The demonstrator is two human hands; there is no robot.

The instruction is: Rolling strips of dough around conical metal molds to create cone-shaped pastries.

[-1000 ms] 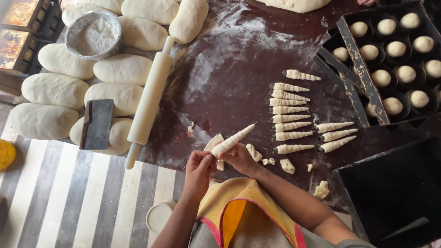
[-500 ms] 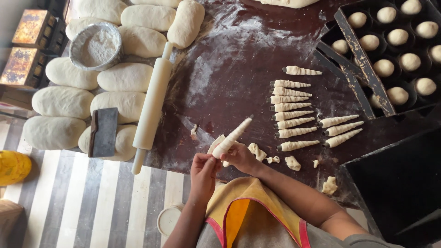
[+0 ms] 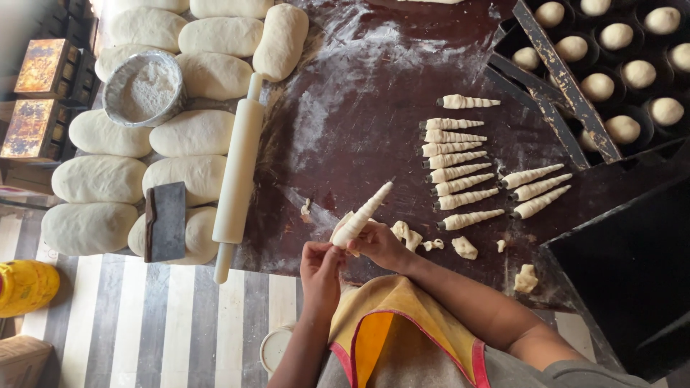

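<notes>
A dough-wrapped cone (image 3: 363,214) is held over the near edge of a dark floured table (image 3: 374,108), tip pointing up and to the right. My right hand (image 3: 379,246) grips its wide end from the right. My left hand (image 3: 320,267) pinches the same end from below. Several finished dough cones (image 3: 453,162) lie in a column to the right, with three more (image 3: 530,191) beside them. Small dough scraps (image 3: 431,243) lie right by my right hand.
A white rolling pin (image 3: 237,172) lies left of my hands, next to several large dough loaves (image 3: 194,133), a metal bowl of flour (image 3: 142,88) and a metal bench scraper (image 3: 166,221). Dark trays of dough balls (image 3: 618,65) stand at upper right. A yellow container (image 3: 25,286) stands on the striped floor.
The dough cone has tilted and shifted slightly in my hands as both hands worked at its wide end. The view has moved a little.
</notes>
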